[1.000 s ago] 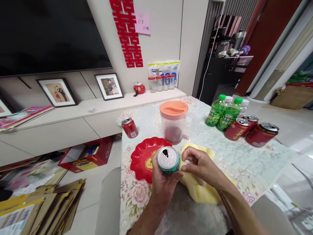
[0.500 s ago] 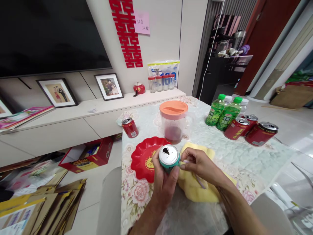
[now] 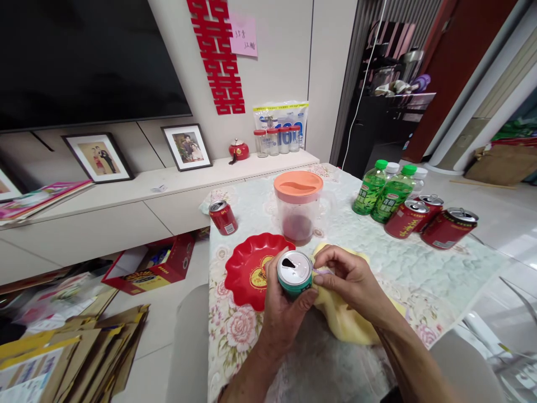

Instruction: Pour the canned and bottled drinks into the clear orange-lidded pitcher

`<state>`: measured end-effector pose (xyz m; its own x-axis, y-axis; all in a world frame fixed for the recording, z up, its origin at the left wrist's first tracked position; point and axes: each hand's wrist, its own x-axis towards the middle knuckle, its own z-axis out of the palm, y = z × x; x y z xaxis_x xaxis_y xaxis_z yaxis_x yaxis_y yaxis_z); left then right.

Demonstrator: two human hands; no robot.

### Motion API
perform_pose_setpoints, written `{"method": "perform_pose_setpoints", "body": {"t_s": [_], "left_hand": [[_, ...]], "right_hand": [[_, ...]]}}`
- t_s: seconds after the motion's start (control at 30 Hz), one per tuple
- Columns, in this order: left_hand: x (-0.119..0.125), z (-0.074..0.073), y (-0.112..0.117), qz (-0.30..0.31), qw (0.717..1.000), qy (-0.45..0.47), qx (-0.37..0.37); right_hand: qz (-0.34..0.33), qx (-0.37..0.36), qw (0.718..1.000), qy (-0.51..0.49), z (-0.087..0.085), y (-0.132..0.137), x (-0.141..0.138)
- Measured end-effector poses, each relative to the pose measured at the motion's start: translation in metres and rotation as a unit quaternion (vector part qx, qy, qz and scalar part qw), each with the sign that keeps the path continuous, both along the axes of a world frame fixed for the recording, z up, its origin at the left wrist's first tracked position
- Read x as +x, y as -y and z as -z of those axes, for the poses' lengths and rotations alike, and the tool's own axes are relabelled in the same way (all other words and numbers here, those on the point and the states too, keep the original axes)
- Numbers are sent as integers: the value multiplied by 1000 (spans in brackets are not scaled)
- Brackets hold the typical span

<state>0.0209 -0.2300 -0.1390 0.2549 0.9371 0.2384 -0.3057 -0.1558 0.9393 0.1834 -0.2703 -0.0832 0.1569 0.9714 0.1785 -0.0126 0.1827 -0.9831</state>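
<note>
1. Left grip (image 3: 282,319): clamped around a green can (image 3: 295,270).
2. Right grip (image 3: 350,275): fingertips together on the edge of a yellow cloth (image 3: 346,324), just beside the can.
3. Red plate (image 3: 240,268): on the bench (image 3: 310,364), left of the left grip.

Lighting was fairly bright and diffuse; direction couldn't be told. Soft gray shadow lay on the near part of the tablecloth (image 3: 319,358). Glare sat on the floor (image 3: 505,207) at right; the can lid (image 3: 295,267) caught shine. TV screen (image 3: 84,56) and black cabinet (image 3: 377,134) went very dark. Wide lens tilted and stretched the edges; handwriting on the pink note (image 3: 244,36) looked soft.
</note>
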Motion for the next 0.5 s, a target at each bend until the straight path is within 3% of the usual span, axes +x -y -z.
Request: {"method": "perform_pose_setpoints", "body": {"t_s": [0.1, 0.23, 0.5], "left_hand": [[1, 1, 1, 31, 999, 27, -29], [4, -4, 5, 5, 997, 50, -56], [4, -10, 9, -15, 998, 58, -35]], "right_hand": [[-9, -41, 999, -3, 6, -7, 1], [-32, -81, 995, 50, 19, -14, 10], [-18, -83, 978, 193, 29, -14, 18]]}}
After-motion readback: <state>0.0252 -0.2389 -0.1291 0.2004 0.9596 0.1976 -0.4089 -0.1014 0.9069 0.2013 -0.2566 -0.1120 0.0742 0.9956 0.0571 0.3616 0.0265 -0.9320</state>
